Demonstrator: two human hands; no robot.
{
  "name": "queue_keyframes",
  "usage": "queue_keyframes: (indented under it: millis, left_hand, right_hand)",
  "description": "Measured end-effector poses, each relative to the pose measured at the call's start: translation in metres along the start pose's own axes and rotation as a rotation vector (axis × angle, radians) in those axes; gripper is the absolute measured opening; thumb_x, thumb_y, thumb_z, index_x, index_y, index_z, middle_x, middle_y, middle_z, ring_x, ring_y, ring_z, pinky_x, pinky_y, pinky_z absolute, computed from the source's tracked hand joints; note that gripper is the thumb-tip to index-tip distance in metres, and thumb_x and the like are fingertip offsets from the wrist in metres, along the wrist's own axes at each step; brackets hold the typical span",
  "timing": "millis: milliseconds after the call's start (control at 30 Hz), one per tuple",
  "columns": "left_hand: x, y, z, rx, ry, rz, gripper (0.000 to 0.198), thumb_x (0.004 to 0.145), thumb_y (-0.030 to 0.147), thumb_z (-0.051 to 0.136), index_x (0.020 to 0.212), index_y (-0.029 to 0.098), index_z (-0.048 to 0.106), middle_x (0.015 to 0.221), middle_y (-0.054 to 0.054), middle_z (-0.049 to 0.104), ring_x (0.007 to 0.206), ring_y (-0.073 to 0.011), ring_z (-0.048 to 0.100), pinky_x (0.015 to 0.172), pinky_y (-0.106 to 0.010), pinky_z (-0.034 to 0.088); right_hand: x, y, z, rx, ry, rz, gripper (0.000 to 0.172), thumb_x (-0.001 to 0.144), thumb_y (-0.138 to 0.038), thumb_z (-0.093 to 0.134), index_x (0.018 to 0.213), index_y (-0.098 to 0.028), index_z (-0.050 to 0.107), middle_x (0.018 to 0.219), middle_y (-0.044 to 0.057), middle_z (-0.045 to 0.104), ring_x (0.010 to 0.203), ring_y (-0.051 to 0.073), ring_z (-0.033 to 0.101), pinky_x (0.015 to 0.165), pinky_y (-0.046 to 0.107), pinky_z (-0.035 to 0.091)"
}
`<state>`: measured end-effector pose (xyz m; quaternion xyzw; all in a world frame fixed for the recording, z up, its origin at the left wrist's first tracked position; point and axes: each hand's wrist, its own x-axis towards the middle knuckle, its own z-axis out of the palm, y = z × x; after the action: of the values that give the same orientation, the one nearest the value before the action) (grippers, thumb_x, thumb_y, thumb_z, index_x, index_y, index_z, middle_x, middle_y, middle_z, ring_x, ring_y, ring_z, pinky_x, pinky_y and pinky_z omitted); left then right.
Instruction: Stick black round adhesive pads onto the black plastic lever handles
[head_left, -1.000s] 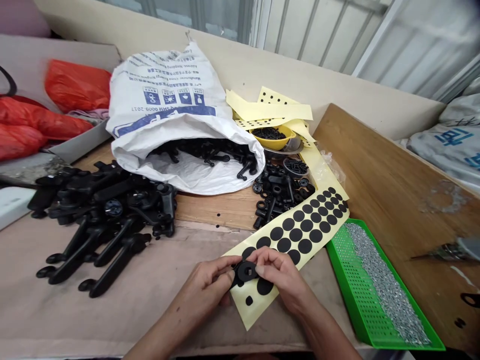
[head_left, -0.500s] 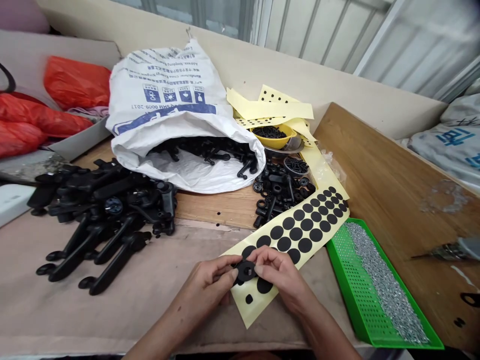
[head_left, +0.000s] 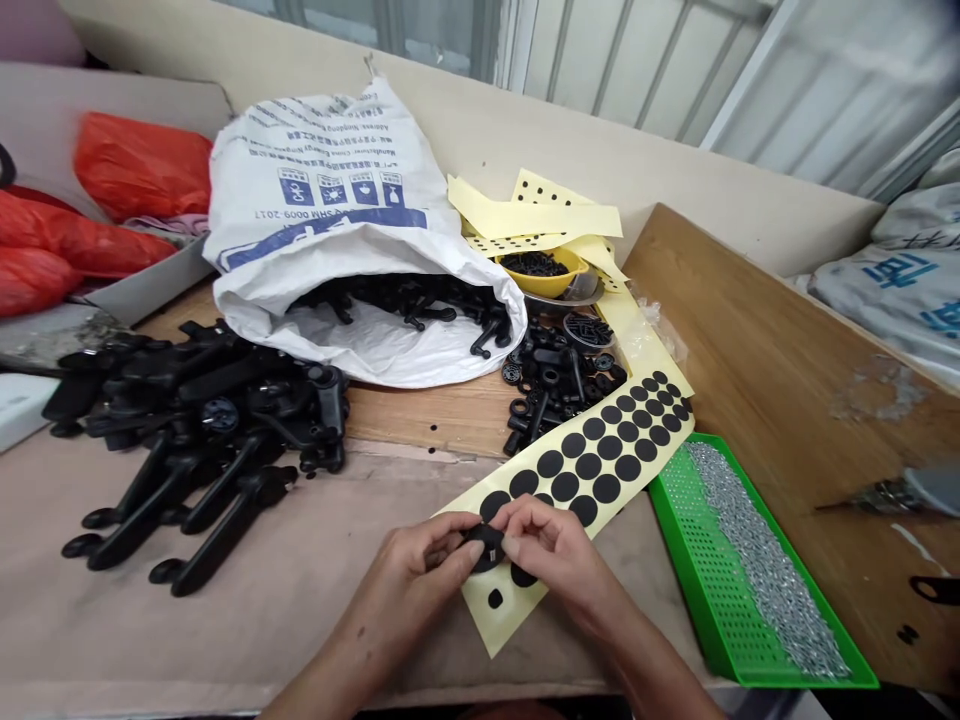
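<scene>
Both my hands pinch a small round black disc (head_left: 486, 546) over the near end of a yellow backing sheet (head_left: 581, 470) dotted with black round stickers. My left hand (head_left: 420, 570) grips the disc from the left with thumb and fingertips. From the right, my right hand (head_left: 551, 552) closes its fingers on the same disc. The sheet runs diagonally up to the right across the table.
A pile of black plastic handles (head_left: 195, 420) lies at left. A white woven sack (head_left: 337, 240) spills more black parts. Small black pieces (head_left: 555, 375), a yellow bowl (head_left: 547, 275) and a green tray of metal bits (head_left: 742, 570) sit at right. Red bags (head_left: 82, 230) lie far left.
The hands stay on the disc, with the fingers shifting slightly on it. The view has drifted a little, nothing else moved.
</scene>
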<state>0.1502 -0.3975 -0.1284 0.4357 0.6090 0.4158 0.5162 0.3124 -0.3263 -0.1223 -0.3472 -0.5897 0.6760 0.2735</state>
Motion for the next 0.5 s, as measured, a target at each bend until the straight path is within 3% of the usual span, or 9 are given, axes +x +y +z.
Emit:
queue_keyframes:
  millis: [200, 333, 400, 500]
  left_hand:
    - [-0.007, -0.001, -0.002, -0.038, 0.083, 0.03, 0.033, 0.074, 0.038, 0.062, 0.099, 0.016, 0.065, 0.086, -0.004, 0.072, 0.079, -0.0198, 0.065, 0.07, -0.023, 0.05]
    - [-0.013, 0.001, -0.006, -0.087, 0.105, -0.005, 0.034, 0.073, 0.04, 0.063, 0.098, 0.016, 0.065, 0.084, -0.004, 0.072, 0.077, -0.02, 0.066, 0.064, -0.022, 0.052]
    - [-0.016, 0.002, -0.008, -0.1, 0.115, -0.019, 0.036, 0.073, 0.041, 0.063, 0.099, 0.016, 0.065, 0.083, -0.004, 0.072, 0.075, -0.0199, 0.066, 0.061, -0.022, 0.052]
    - [-0.022, 0.002, -0.008, -0.083, 0.122, -0.001, 0.035, 0.072, 0.042, 0.064, 0.097, 0.017, 0.067, 0.082, -0.003, 0.072, 0.076, -0.0205, 0.066, 0.065, -0.022, 0.052]
  right_hand:
    - [-0.005, 0.003, -0.007, 0.328, -0.099, 0.167, 0.029, 0.077, -0.038, 0.065, 0.086, -0.011, 0.07, 0.086, 0.009, 0.066, 0.079, 0.016, 0.061, 0.077, 0.028, 0.046]
    - [-0.006, 0.006, -0.006, 0.483, -0.028, 0.202, 0.035, 0.078, -0.039, 0.064, 0.096, -0.01, 0.065, 0.088, 0.013, 0.067, 0.073, 0.017, 0.063, 0.071, 0.029, 0.048]
    - [-0.006, 0.005, -0.002, 0.434, -0.006, 0.152, 0.038, 0.08, -0.044, 0.06, 0.102, -0.013, 0.06, 0.089, 0.011, 0.066, 0.072, 0.017, 0.062, 0.07, 0.03, 0.047]
    - [-0.009, 0.0, 0.01, 0.072, -0.066, 0.009, 0.035, 0.085, -0.044, 0.053, 0.109, -0.018, 0.057, 0.082, 0.004, 0.061, 0.07, 0.015, 0.058, 0.068, 0.028, 0.044]
